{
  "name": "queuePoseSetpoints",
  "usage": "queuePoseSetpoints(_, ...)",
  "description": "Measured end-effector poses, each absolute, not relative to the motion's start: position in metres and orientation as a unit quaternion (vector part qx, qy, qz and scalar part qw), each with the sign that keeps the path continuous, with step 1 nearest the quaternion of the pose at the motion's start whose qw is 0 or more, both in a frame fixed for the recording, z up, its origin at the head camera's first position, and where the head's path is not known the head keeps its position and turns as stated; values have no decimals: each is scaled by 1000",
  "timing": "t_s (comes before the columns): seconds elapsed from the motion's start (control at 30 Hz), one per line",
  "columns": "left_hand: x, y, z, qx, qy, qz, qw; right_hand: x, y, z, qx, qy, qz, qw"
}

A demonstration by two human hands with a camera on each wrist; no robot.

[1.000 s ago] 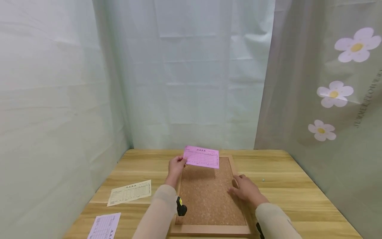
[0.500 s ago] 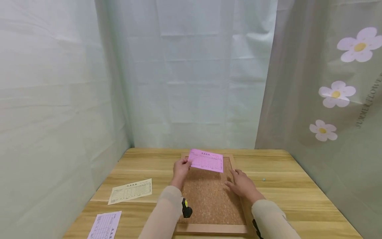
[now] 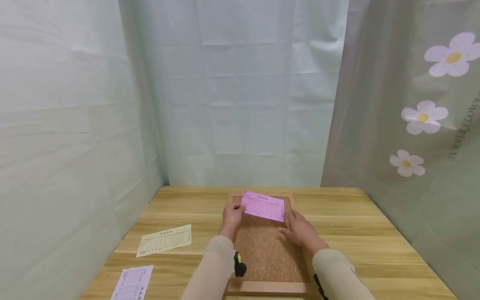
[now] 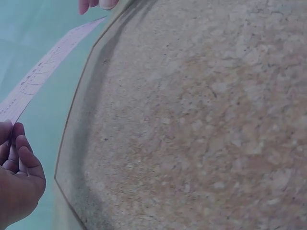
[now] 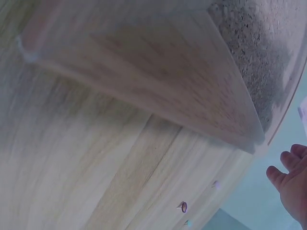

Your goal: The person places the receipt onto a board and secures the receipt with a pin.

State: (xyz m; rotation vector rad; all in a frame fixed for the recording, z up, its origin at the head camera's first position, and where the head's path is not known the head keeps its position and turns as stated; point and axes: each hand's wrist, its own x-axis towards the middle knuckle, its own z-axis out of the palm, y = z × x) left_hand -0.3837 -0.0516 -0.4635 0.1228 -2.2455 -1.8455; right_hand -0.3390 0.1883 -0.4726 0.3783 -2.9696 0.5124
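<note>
My left hand (image 3: 231, 217) pinches the left edge of a pink printed slip of paper (image 3: 263, 206) between thumb and fingers. The slip hangs over the far part of a wood-framed cork board (image 3: 267, 258), with its right end lower than its left. In the left wrist view the same paper (image 4: 45, 67) looks slanted and slightly bent. My right hand (image 3: 303, 231) is at the board's right side, fingers extended, fingertips near the slip's lower right corner. The right wrist view has that hand (image 5: 293, 184) with fingers spread and nothing held.
On the table left of the board lie a yellow printed slip (image 3: 164, 240) and a lilac one (image 3: 132, 283). Small push pins (image 5: 182, 207) sit on the wood (image 3: 375, 250) to the board's right. Fabric curtains (image 3: 243, 104) enclose the back and sides.
My left hand has carried the pink slip to the right and a little nearer and lower. My right hand has shifted slightly left, so the slip's right corner is now near its fingertips.
</note>
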Motion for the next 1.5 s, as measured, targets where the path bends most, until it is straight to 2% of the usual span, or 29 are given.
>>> queuePoseSetpoints(0.63,-388,-53,-476,58,-790,-601,111,-345,176,-480,149,-974,162,42)
queuePoseSetpoints(1.5,-384,-51,-483,53,-827,-546,125,-342,160,-487,143,-982,122,-13)
